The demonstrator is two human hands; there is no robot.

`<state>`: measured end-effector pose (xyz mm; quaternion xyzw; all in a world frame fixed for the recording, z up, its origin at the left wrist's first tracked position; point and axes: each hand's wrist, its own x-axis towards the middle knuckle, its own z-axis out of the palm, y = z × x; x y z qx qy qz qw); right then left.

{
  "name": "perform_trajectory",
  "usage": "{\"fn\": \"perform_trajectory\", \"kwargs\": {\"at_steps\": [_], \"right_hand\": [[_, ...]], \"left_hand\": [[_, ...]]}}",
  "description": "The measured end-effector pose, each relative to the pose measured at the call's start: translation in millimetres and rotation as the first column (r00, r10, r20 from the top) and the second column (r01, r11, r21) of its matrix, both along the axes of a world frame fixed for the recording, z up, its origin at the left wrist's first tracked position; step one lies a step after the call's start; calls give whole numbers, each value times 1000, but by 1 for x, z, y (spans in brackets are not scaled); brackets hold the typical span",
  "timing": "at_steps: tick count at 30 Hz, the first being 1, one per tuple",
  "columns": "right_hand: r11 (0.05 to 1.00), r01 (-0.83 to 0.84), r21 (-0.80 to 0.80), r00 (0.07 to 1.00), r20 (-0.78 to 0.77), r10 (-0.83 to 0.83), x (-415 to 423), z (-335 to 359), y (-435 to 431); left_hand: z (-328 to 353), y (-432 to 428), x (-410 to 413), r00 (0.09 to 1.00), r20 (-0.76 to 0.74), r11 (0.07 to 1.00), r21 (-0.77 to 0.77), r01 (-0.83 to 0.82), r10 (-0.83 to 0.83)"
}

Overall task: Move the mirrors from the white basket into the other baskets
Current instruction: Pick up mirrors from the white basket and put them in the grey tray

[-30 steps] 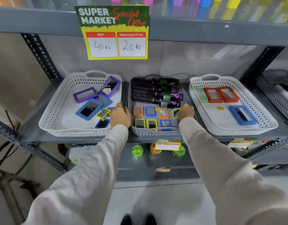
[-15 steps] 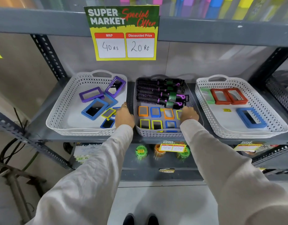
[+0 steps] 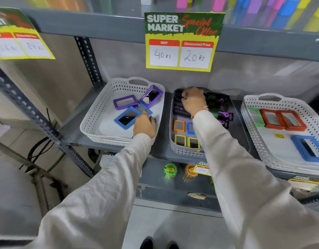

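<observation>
Three perforated baskets stand side by side on a grey shelf. The left white basket [image 3: 94, 123] holds two purple mirrors [image 3: 125, 104], a large blue mirror [image 3: 127, 117] and small ones hidden under my left hand [image 3: 144, 126], which lies low at the basket's near right corner; its grip is hidden. The middle basket [image 3: 183, 151] has small orange [image 3: 179, 125] and yellow mirrors [image 3: 180, 140] in front and black hairbrushes [image 3: 218, 99] at the back. My right hand [image 3: 193, 100] curls over the brush heads. The right basket [image 3: 252, 126] holds red mirrors [image 3: 282, 119], a green one and a blue mirror [image 3: 309, 148].
A price sign [image 3: 182, 42] hangs from the shelf above, close over the baskets. A slotted grey upright [image 3: 86, 56] stands left of the left basket. Below are small green [image 3: 170, 170] and orange tubs on a lower shelf. My shoes show on the floor.
The view swung left and closer. My right hand left the middle basket's front right rim and went to the brushes at the back. My left hand moved from between the baskets into the left one.
</observation>
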<state>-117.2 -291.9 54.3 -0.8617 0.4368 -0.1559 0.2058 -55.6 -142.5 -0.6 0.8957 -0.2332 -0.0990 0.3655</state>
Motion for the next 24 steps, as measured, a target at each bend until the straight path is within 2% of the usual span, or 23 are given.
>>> {"fn": "perform_trajectory", "kwargs": {"at_steps": [4,9,13,17,20,24], "right_hand": [[977,-181,112,980,99,171,49,-11,39],[925,-330,188,938,-49,344,79,-42,67],[913,-336,233,904,-195,382,83,-59,77],[924,-352,146,874,-302,381,87,-66,86],[933,-340,116,863,-356,359,91,-70,90],[939,-323,117,869,-356,343,95,-76,91]], "left_hand": [[0,33,29,996,42,997,0,-76,76],[-3,70,55,986,109,992,13,-127,125],[-11,86,63,986,90,990,21,-141,138],[-13,87,62,982,117,988,28,-150,146],[-13,86,61,980,118,986,33,-165,160],[-14,87,62,979,115,983,55,-173,166]]}}
